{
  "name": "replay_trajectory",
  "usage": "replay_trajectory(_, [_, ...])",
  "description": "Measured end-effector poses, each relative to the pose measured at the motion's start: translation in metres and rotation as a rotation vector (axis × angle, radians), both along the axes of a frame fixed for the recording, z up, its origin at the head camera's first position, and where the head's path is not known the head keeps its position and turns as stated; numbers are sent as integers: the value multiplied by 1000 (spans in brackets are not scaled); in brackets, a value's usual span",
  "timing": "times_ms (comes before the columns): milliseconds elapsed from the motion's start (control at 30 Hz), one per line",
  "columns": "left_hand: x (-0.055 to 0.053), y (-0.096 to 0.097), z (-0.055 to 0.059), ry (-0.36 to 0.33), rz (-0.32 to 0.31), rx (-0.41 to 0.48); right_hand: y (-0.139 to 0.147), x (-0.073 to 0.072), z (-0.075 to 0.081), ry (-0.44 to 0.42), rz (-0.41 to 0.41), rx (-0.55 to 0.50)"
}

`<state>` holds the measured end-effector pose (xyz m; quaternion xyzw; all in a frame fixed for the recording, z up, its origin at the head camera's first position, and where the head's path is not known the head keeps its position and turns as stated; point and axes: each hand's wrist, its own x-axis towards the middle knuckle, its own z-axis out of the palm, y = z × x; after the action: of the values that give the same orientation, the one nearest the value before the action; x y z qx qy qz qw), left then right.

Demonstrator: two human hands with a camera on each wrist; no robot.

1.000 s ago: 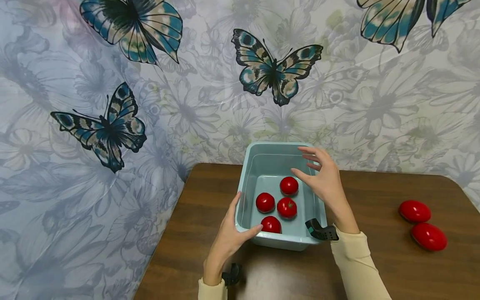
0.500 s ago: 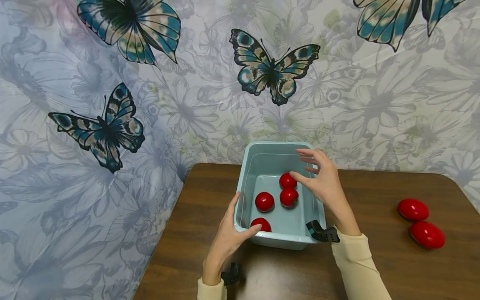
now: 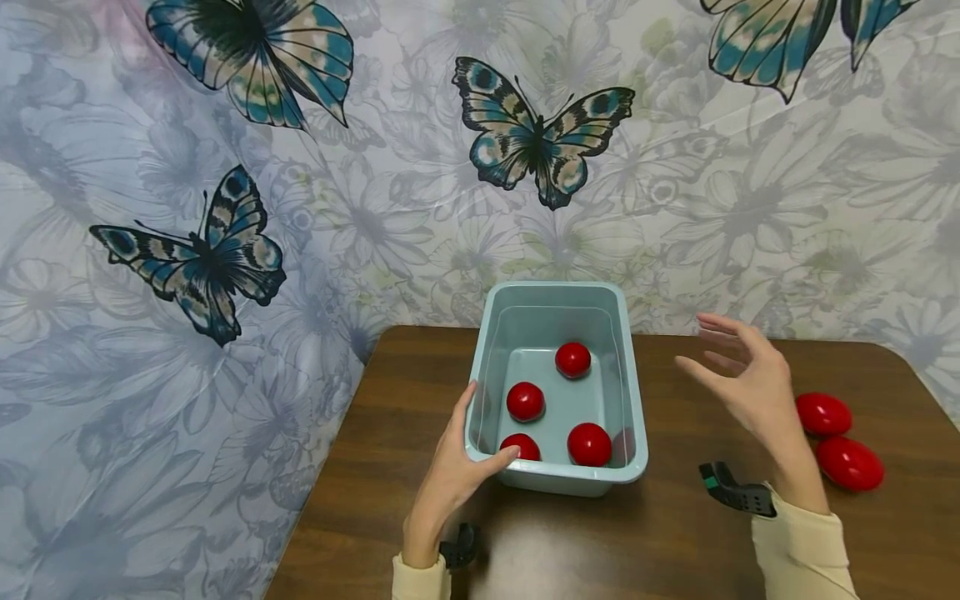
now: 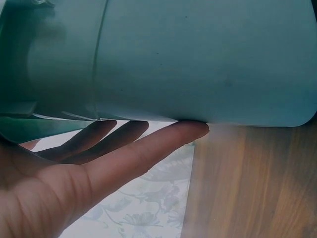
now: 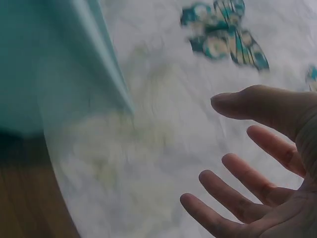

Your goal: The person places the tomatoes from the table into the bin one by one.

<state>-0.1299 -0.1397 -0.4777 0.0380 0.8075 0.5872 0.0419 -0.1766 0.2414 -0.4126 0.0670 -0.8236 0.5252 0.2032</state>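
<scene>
A pale blue-green plastic bin (image 3: 628,375) stands at the table's back edge with several glossy red tomatoes inside. One tomato (image 3: 573,360) sits toward the back, another (image 3: 525,402) at mid-left, and a third (image 3: 589,444) by the front wall. My left hand (image 3: 452,475) holds the bin's front left corner, thumb over the rim. In the left wrist view, its straight fingers (image 4: 148,153) lie against the outer wall. Nothing is in my right hand (image 3: 753,387), raised right of the bin with fingers spread, as the right wrist view also shows.
Two more red tomatoes, a rear one (image 3: 823,414) and a front one (image 3: 850,463), lie close together on the wooden table (image 3: 675,550) at the right. A wall covering (image 3: 375,208) printed with butterflies rises behind the table.
My right hand has left the bin and moved right, toward the two loose tomatoes. Inside the bin, one tomato has rolled from the middle to the front right. My left hand keeps its place.
</scene>
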Motion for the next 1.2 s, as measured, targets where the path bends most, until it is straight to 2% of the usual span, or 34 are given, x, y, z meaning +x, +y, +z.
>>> replay_trajectory(167, [1, -7, 1, 4, 21, -12, 63, 25, -13, -54, -121, -32])
replay_trajectory(267, [2, -12, 2, 0, 36, -24, 91, 36, -20, -53, -197, -74])
replay_trajectory(433, [4, -14, 2, -12, 47, -13, 119, 41, -36, -20, -317, -119])
replay_trajectory(567, [5, -11, 0, -24, 42, -18, 138, 44, -64, -20, -348, -81])
replay_trajectory(667, [5, -9, 0, -26, 32, -22, 149, 50, -91, -131, -365, -57])
replay_trajectory(833, [4, -5, -1, -26, 20, -20, 159, 58, -128, -396, -427, 198])
replay_trajectory(900, [4, -4, -1, -28, 13, -17, 160, 61, -139, -436, -443, 306])
replay_trajectory(933, [4, -4, -1, -30, 9, -14, 160, 62, -143, -448, -449, 325])
replay_trajectory(1033, [3, -2, -1, -30, -2, -3, 159, 66, -152, -494, -498, 315])
replay_trajectory(1200, [1, -1, 1, -14, -1, -20, 159, 66, -153, -510, -545, 293])
